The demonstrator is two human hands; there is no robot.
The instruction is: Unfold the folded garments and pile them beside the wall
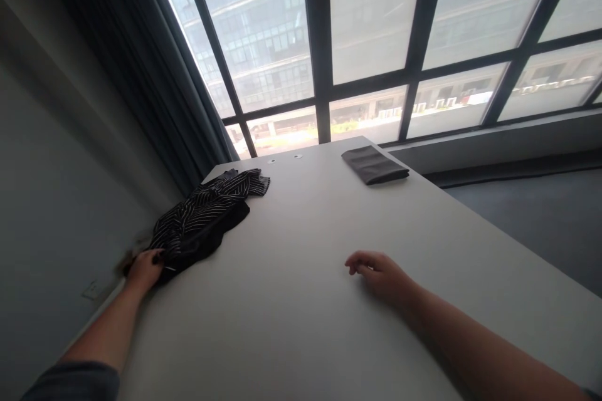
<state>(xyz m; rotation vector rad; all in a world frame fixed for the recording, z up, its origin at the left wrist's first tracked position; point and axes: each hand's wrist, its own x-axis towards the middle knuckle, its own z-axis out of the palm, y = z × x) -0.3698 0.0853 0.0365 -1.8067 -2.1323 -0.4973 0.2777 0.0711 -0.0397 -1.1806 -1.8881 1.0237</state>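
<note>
A crumpled black garment with white stripes (207, 216) lies at the left side of a white table (301, 301). My left hand (143, 269) grips the near end of that garment at the table's left edge. Resting on the tabletop near the middle, my right hand (379, 272) has its fingers loosely curled and holds nothing. A folded dark grey cloth (375, 165) sits flat at the far right corner of the table, well away from both hands.
Large windows with dark frames (320, 44) stand behind the table. A dark curtain (141, 75) hangs at the left. A wall with a socket (91, 290) runs along the left edge. Grey floor (540, 219) lies to the right.
</note>
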